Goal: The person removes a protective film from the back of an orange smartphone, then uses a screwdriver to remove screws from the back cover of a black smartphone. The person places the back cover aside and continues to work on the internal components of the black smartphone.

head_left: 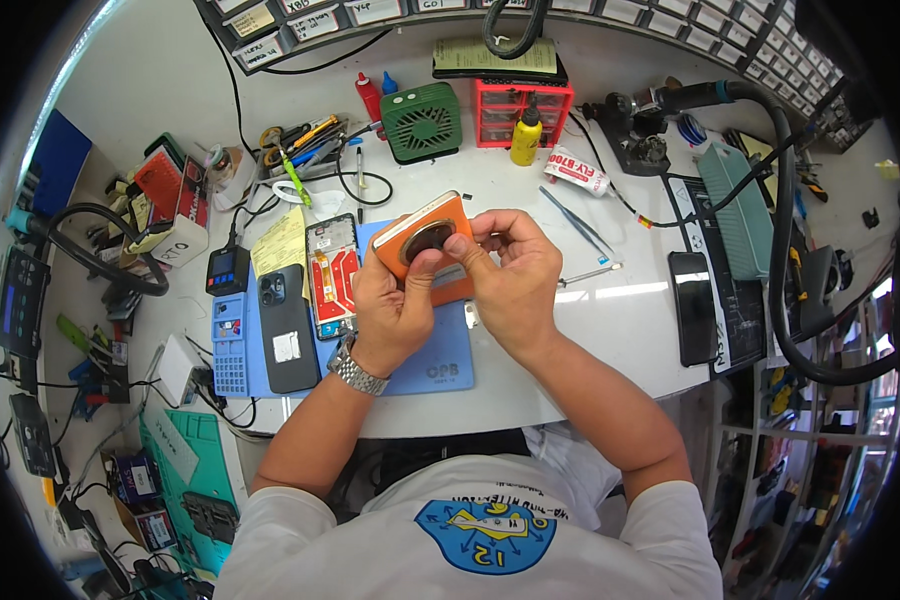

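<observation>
An orange-backed phone [454, 214] with a round dark camera area and a pale edge is tilted up over the mat. My left hand [395, 310] grips its left side, thumb across the back by the camera. On the other side, my right hand [518, 275] pinches it, thumb pressed near the camera's edge. More orange shows below the thumbs; whether it belongs to the same piece I cannot tell. Left of my hands, an opened phone frame [332, 285] with red parts inside lies beside a dark phone [287, 345] on the blue mat [435, 355].
Tweezers [578, 222] and a white tube [576, 172] lie to the right, near a yellow bottle [526, 135]. A green fan [421, 122] and red drawer box [515, 100] stand behind. Another phone [692, 308] rests at right, beside a thick black hose [785, 220].
</observation>
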`<action>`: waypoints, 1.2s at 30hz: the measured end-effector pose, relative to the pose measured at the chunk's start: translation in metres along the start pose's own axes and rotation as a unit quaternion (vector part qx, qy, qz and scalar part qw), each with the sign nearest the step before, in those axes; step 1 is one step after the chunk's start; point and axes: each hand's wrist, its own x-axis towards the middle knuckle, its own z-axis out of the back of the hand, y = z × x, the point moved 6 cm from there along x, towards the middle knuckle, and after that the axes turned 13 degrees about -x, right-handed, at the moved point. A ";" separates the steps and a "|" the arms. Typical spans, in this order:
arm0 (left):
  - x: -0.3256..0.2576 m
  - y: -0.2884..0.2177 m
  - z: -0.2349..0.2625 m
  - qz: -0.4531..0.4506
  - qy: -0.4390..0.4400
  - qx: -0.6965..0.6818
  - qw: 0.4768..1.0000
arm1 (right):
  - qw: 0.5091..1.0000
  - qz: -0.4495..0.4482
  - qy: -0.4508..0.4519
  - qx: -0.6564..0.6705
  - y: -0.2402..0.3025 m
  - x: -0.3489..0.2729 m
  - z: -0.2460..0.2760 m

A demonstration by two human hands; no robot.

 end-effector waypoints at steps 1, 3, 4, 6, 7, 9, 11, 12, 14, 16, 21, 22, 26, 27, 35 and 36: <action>0.000 -0.001 0.000 0.000 -0.002 -0.002 1.000 | 1.000 -0.002 0.013 0.004 0.000 0.000 -0.001; -0.001 0.001 -0.001 0.009 -0.002 -0.009 1.000 | 0.999 -0.007 0.031 0.010 0.002 0.000 -0.001; -0.002 0.002 -0.001 0.013 -0.002 -0.013 1.000 | 0.999 -0.010 0.036 0.012 0.004 0.001 -0.001; -0.002 0.002 -0.002 0.012 -0.002 -0.016 1.000 | 0.999 -0.015 0.041 0.012 0.004 0.001 -0.001; -0.002 0.002 -0.002 0.012 -0.001 -0.017 1.000 | 0.999 -0.015 0.041 0.008 0.004 0.001 -0.001; -0.002 0.001 -0.003 0.012 0.001 -0.018 1.000 | 0.999 -0.017 0.044 0.002 0.003 0.001 -0.001; -0.002 0.001 -0.003 0.013 0.003 -0.015 1.000 | 0.999 -0.020 0.050 -0.003 0.004 0.001 -0.001; -0.003 0.001 -0.002 0.013 0.003 -0.013 1.000 | 0.999 -0.014 0.050 -0.001 0.005 0.002 -0.001; -0.003 0.002 -0.002 0.014 0.004 -0.012 1.000 | 0.999 -0.001 0.050 0.002 0.008 0.002 -0.001; -0.004 0.001 -0.002 0.016 0.006 -0.014 1.000 | 0.999 0.006 0.051 -0.002 0.008 0.003 -0.001; -0.004 0.002 -0.002 0.012 0.008 -0.010 1.000 | 0.998 0.004 0.055 -0.005 0.011 0.003 0.000; -0.004 0.002 -0.002 0.011 0.009 -0.008 1.000 | 0.998 0.009 0.055 -0.011 0.012 0.004 0.000; -0.003 -0.001 -0.005 0.008 0.005 -0.021 1.000 | 0.998 0.015 0.056 -0.027 0.013 0.004 0.001; -0.003 -0.002 -0.005 0.006 0.003 -0.022 1.000 | 0.998 0.014 0.058 -0.022 0.013 0.004 0.001; -0.002 0.005 -0.001 0.059 0.046 -0.048 0.996 | 0.995 -0.058 0.081 0.031 0.013 0.005 -0.001; -0.001 0.000 -0.001 0.075 0.066 -0.082 0.992 | 0.993 -0.063 0.094 0.025 0.013 0.006 -0.002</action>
